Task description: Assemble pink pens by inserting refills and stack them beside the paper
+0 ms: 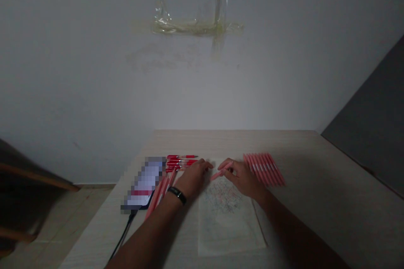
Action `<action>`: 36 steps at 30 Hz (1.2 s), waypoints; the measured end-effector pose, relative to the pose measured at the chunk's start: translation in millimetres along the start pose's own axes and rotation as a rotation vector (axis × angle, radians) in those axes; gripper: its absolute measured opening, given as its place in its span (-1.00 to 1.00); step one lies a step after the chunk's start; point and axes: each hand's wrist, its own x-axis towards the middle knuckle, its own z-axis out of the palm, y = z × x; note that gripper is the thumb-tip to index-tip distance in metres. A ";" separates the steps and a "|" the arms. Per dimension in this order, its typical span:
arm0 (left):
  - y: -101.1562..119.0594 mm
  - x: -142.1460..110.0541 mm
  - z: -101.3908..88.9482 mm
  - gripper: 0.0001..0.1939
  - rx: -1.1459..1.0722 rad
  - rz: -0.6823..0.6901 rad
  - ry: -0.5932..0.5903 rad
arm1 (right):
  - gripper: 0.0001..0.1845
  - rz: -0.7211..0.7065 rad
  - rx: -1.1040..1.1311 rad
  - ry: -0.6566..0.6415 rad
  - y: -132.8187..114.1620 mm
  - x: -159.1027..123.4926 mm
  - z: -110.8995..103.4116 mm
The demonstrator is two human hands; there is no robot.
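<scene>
My right hand [240, 176] is closed around a pink pen [217, 174], held slantwise over the top of a sheet of paper [232, 231]. Dense scribbles in dark and reddish ink cover the upper part of that sheet. My left hand [195, 173] wears a dark wristband and rests beside the paper's upper left corner, its fingers bent but apart with nothing seen in them. Several red pens [179, 156] lie just beyond it. Pink pens [158, 195] lie by the left wrist, partly hidden by the forearm. To the right of my right hand, several pink pens [263, 169] form a neat row.
A phone-like device [143, 183] with a blurred screen lies on the left of the table [296, 218], with a black cable [121, 237] running off toward me. The table's far edge meets a wall [268, 71] bearing strips of tape [189, 29]. Wooden bars stand at lower left.
</scene>
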 end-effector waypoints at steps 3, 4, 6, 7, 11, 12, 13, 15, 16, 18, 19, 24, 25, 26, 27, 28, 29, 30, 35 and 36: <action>-0.1 0.0 0.0 -0.58 0.012 0.007 -0.007 | -0.85 0.007 -0.012 0.013 -2.2 0.4 -0.9; 0.3 -0.1 -0.4 -0.57 0.016 0.007 -0.015 | -0.85 0.011 -0.015 0.021 -2.4 0.6 -1.3; 1.6 -0.3 -1.7 -0.55 0.023 0.003 -0.028 | -0.84 0.014 -0.011 0.020 -1.9 1.1 -1.7; 2.6 -0.3 -2.5 -0.54 0.028 -0.002 -0.033 | -0.84 0.015 -0.006 0.013 -1.2 1.2 -1.7; 6.0 0.5 -4.6 -0.52 0.053 -0.024 -0.055 | -0.84 0.018 0.007 -0.007 2.2 1.2 -1.5; 6.3 0.8 -4.7 -0.52 0.060 -0.024 -0.060 | -0.84 0.013 0.009 -0.004 2.5 1.2 -1.6; 6.3 1.1 -4.5 -0.51 0.065 -0.022 -0.062 | -0.83 0.004 0.013 0.005 2.4 1.3 -1.9; 5.4 1.3 -3.7 -0.50 0.070 -0.016 -0.063 | -0.82 -0.011 0.017 0.014 1.4 1.4 -2.6; 4.7 1.3 -3.2 -0.50 0.071 -0.012 -0.061 | -0.82 -0.015 0.020 0.015 0.9 1.5 -2.9; 3.2 1.0 -2.4 -0.51 0.068 -0.006 -0.049 | -0.82 -0.008 0.034 0.001 0.7 1.6 -3.3; 2.7 0.8 -2.2 -0.52 0.065 -0.004 -0.043 | -0.81 -0.003 0.045 -0.002 1.2 1.7 -3.4; 5.4 -1.0 -4.1 -0.42 0.049 -0.017 -0.047 | -0.81 -0.007 0.064 0.128 9.1 5.1 -6.0; 6.7 -1.3 -4.8 -0.41 0.047 -0.023 -0.040 | -0.80 -0.007 0.058 0.172 10.5 6.1 -7.4; 8.0 -1.4 -5.4 -0.40 0.043 -0.032 -0.025 | -0.80 -0.004 0.052 0.218 11.5 7.0 -9.0; 9.2 -1.4 -6.0 -0.41 0.038 -0.043 -0.003 | -0.80 0.002 0.048 0.266 12.0 7.8 -10.8; 10.4 -1.2 -6.6 -0.42 0.029 -0.057 0.023 | -0.80 0.012 0.048 0.313 12.0 8.4 -12.5; 11.4 -0.8 -7.1 -0.45 0.018 -0.074 0.052 | -0.80 0.028 0.049 0.357 11.6 8.7 -14.1; 12.3 -0.3 -7.5 -0.48 0.002 -0.090 0.079 | -0.81 0.051 0.052 0.395 10.8 8.9 -15.5; 19.2 2.0 -9.2 -0.77 -0.168 -0.112 0.144 | -0.78 0.172 0.146 0.430 5.0 8.1 -17.4; 21.1 2.1 -9.5 -0.76 -0.223 -0.106 0.148 | -0.77 0.172 0.184 0.407 4.0 8.0 -16.6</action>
